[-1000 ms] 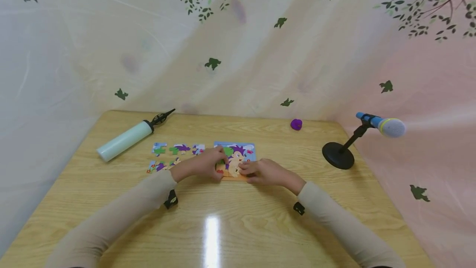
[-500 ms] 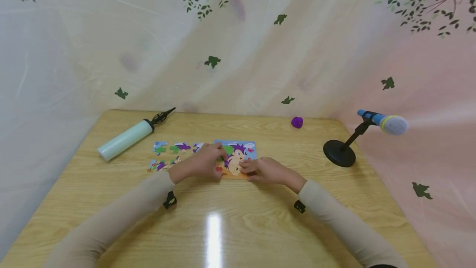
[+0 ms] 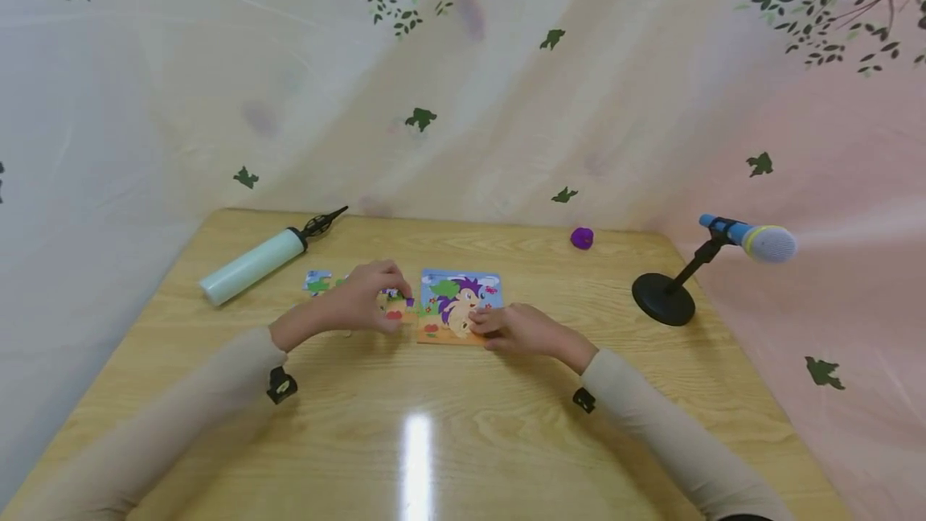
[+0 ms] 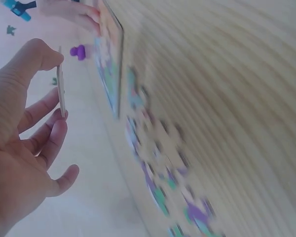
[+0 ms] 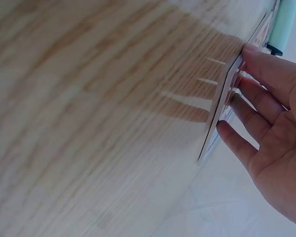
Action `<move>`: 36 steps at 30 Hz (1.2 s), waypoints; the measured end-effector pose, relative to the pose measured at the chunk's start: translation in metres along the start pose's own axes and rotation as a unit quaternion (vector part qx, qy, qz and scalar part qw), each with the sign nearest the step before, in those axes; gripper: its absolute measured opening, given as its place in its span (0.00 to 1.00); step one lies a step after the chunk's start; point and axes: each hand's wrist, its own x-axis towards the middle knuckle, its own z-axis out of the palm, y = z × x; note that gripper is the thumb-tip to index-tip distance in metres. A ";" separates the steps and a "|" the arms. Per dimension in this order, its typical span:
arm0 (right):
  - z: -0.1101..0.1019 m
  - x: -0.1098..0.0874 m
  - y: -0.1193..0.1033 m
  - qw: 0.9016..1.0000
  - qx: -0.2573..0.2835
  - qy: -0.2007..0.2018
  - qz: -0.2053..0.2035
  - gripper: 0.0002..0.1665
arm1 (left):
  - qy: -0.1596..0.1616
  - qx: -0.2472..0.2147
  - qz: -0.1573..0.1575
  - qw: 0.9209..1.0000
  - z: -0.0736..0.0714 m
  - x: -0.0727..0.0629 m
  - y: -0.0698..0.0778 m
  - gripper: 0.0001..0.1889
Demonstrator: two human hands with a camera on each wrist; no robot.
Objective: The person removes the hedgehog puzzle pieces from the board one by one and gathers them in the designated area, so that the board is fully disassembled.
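My left hand [image 3: 362, 296] pinches a jigsaw puzzle piece [image 3: 396, 312] with orange and red on it, just left of the puzzle board. In the left wrist view the piece [image 4: 61, 84] appears edge-on between thumb and fingertips, off the table. The puzzle board [image 3: 452, 284], printed with a purple hedgehog, lies flat on the table. Fingers of my right hand [image 3: 524, 330] rest on the board's lower right part; in the right wrist view they are nearly straight along its edge [image 5: 214, 118]. Several loose puzzle pieces [image 3: 316, 280] lie left of the board, partly hidden by my left hand.
A pale green hand pump [image 3: 253, 268] lies at the back left of the wooden table [image 3: 492, 441]. A small purple object [image 3: 582, 238] sits near the far edge. On the right stands a blue microphone [image 3: 752, 241] on a black stand [image 3: 663, 298].
My left hand has moved left off the board, with the puzzle piece now visible in its fingers. More of the board's left side shows. My right hand has stayed on the board.
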 end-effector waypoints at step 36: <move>-0.003 0.000 -0.003 1.000 0.011 -0.006 0.014 0.24 | -0.044 0.096 -0.057 0.993 -0.035 -0.115 -0.047 0.19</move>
